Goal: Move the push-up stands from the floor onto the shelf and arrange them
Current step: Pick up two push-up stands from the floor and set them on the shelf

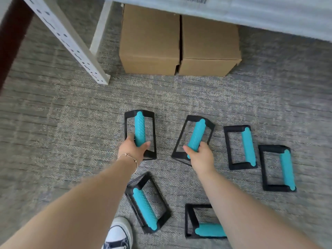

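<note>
Several push-up stands with black frames and teal grips are on the grey carpet. My left hand (133, 148) is shut on the near end of the teal grip of one upright stand (140, 126). My right hand (199, 155) grips the near end of a second stand (196, 133), which is tilted. Two more stands lie on their sides at the right (239, 147) (277, 168). Another stand (147, 203) sits between my arms. One stand (201, 221) lies at the bottom, partly hidden by my right forearm. The shelf board (269, 13) shows along the top edge.
Two cardboard boxes (150, 42) (210, 47) stand on the floor under the shelf. A white perforated shelf post (75, 45) slants down at the upper left, with a second post (101, 26) behind it. My shoe (118, 234) is at the bottom.
</note>
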A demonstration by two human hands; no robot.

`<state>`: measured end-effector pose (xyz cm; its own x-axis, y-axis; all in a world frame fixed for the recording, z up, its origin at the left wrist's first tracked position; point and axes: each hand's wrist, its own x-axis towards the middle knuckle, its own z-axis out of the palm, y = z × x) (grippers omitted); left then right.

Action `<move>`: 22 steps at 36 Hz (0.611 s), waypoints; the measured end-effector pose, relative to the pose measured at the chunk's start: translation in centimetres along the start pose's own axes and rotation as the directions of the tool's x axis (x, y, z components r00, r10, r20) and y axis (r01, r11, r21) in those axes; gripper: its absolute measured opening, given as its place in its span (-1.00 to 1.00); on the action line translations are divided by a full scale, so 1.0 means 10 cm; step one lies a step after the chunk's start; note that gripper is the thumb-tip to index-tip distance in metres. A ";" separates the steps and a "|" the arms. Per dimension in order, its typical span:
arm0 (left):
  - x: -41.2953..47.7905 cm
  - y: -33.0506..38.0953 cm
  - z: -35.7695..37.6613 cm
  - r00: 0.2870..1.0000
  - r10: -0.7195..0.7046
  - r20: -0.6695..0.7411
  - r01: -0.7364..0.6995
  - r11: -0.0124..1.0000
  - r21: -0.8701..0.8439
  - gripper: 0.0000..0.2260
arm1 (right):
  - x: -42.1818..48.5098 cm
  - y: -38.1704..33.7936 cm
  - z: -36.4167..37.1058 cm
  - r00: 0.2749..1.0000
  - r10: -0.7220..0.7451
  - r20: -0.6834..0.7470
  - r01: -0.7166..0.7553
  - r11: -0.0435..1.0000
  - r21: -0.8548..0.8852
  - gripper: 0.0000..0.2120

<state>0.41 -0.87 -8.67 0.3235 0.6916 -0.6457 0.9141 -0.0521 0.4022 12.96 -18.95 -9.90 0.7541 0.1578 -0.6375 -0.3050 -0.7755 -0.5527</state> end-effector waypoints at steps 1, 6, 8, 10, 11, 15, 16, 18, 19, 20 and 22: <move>-0.13 0.05 -0.04 1.000 0.007 0.003 -0.007 1.000 -0.013 -0.61 | -0.10 -0.07 -0.08 1.000 -0.013 0.012 0.013 1.000 -0.004 -0.66; -0.96 0.41 -0.43 0.999 0.038 -0.006 -0.039 0.999 -0.025 -0.65 | -0.79 -0.50 -0.70 0.994 -0.076 0.081 0.078 0.997 -0.020 -0.70; -1.38 0.57 -0.64 0.999 0.043 -0.008 -0.043 0.999 -0.001 -0.65 | -1.16 -0.68 -1.04 0.990 -0.097 0.106 0.100 0.995 -0.026 -0.71; -1.84 0.74 -0.87 0.999 0.042 -0.007 -0.042 0.999 0.000 -0.66 | -1.54 -0.86 -1.39 0.986 -0.107 0.130 0.109 0.994 -0.014 -0.74; -2.06 0.85 -1.00 0.999 0.046 -0.009 -0.047 0.999 -0.006 -0.67 | -1.72 -0.96 -1.58 0.984 -0.112 0.139 0.113 0.994 0.000 -0.75; -2.97 1.33 -1.54 0.996 0.090 -0.019 -0.090 0.996 -0.013 -0.69 | -2.46 -1.34 -2.33 0.979 -0.157 0.130 0.149 0.987 0.065 -0.81; -3.19 1.46 -1.69 0.995 0.100 -0.022 -0.101 0.995 -0.017 -0.70 | -2.64 -1.44 -2.52 0.977 -0.173 0.122 0.166 0.984 0.066 -0.82; -3.61 1.70 -1.96 0.991 0.126 -0.049 -0.129 0.990 -0.057 -0.74 | -2.98 -1.63 -2.88 0.969 -0.225 0.097 0.220 0.973 0.065 -0.85; -3.81 1.82 -2.08 0.987 0.142 -0.072 -0.148 0.985 -0.087 -0.75 | -3.14 -1.73 -3.06 0.963 -0.253 0.088 0.248 0.966 0.068 -0.85; -4.01 1.94 -2.19 0.984 0.154 -0.093 -0.165 0.978 -0.124 -0.76 | -3.29 -1.83 -3.24 0.956 -0.282 0.081 0.276 0.958 0.075 -0.85; -4.38 2.18 -2.40 0.976 0.174 -0.131 -0.198 0.961 -0.192 -0.79 | -3.56 -2.02 -3.59 0.942 -0.330 0.064 0.324 0.942 0.090 -0.83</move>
<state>0.32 -15.01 43.94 0.4433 0.7601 -0.4752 0.7677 -0.0482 0.6391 13.18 -30.84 43.18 0.7738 0.4434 -0.4523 -0.0951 -0.6246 -0.7751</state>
